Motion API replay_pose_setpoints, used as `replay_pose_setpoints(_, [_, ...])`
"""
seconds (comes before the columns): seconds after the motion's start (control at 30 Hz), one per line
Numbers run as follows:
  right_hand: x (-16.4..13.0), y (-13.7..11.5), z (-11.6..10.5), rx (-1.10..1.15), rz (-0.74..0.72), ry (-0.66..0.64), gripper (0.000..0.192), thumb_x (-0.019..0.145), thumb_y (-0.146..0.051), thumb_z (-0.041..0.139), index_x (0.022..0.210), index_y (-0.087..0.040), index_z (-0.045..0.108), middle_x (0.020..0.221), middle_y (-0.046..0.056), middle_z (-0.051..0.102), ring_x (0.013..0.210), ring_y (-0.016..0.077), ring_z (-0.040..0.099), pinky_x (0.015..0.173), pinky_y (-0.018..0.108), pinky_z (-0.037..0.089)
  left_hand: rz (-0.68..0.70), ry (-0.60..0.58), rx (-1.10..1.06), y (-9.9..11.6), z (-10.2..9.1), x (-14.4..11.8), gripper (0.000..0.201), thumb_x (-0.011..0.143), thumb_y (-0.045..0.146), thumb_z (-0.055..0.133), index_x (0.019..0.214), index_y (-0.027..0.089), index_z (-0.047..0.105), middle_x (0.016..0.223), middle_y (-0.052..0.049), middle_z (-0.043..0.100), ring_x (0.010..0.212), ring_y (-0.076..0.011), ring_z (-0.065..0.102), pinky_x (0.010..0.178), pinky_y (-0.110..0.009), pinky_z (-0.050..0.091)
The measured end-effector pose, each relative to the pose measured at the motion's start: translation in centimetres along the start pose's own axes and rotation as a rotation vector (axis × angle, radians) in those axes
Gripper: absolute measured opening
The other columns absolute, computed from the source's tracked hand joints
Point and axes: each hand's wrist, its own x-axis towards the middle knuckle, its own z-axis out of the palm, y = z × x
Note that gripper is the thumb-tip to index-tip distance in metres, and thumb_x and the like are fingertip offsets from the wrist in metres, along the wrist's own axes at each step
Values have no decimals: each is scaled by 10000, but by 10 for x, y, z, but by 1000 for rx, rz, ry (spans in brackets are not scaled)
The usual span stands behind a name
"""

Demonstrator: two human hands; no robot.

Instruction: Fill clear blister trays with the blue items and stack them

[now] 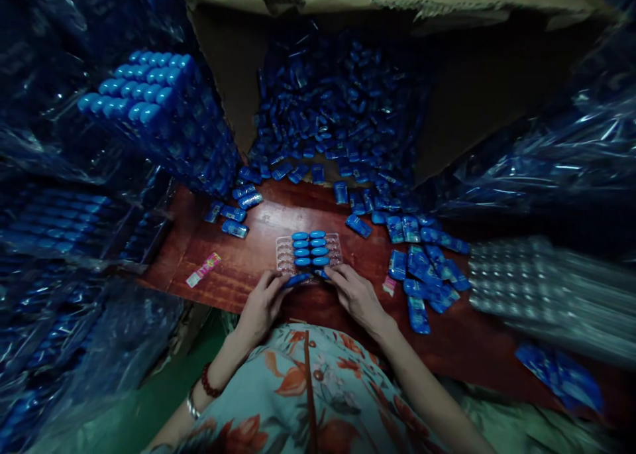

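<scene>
Before me on the table lies a clear plastic tray (284, 254) with rows of small hollows. Its two middle columns hold several glossy blue oval pieces (301, 244); clear hollows show on both sides. At the tray's near left edge, my left hand (262, 303) pinches a blue piece (297, 280). My right hand (356, 296) has its fingers closed on another blue piece (322, 274) at the near right edge, mostly covered by the fingertips. Both pieces are low over the tray's nearest row; whether they sit in its hollows I cannot tell.
A cardboard box (233, 76) on its side spills blue packets (342, 109) onto the reddish wooden table (238, 258). More packets (427, 272) lie right, near stacked clear trays (521, 288). Filled blue trays (144, 89) rise at left. A pink-and-white strip (203, 270) lies left.
</scene>
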Motion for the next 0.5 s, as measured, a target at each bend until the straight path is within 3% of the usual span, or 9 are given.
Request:
replay_pose_setpoints(0.13, [13, -10, -14, -199, -76, -164, 378, 839, -27, 396, 1146, -182, 554, 964, 84, 585, 866, 177, 569, 723, 293, 512, 89, -21, 129, -2, 14, 10, 382, 907, 118, 328, 1246, 204, 479, 1082, -101, 541, 1003, -195, 552, 860, -349, 495])
replay_pose_setpoints(0.27, [24, -18, -23, -310, -99, -274, 363, 819, -20, 433, 1114, -184, 567, 961, 79, 583, 844, 173, 556, 704, 281, 494, 142, -87, 185, -3, 15, 24, 335, 893, 103, 302, 1157, 155, 502, 967, -99, 574, 919, -203, 560, 819, -365, 500])
replay_pose_setpoints(0.37, [26, -19, -21, -322, -94, -265, 363, 828, -37, 451, 1139, -188, 561, 974, 80, 584, 855, 170, 554, 716, 278, 484, 241, -217, 262, 3, 8, 34, 282, 882, 114, 333, 1088, 157, 520, 973, -104, 569, 919, -213, 547, 792, -364, 496])
replay_pose_setpoints(0.5, [24, -15, -9, -350, -114, -155, 347, 858, -68, 439, 1153, -190, 576, 932, 89, 594, 832, 183, 548, 703, 297, 470, 378, -362, 363, 18, 6, 47, 245, 854, 86, 382, 1031, 165, 531, 975, -94, 578, 940, -212, 542, 844, -371, 471])
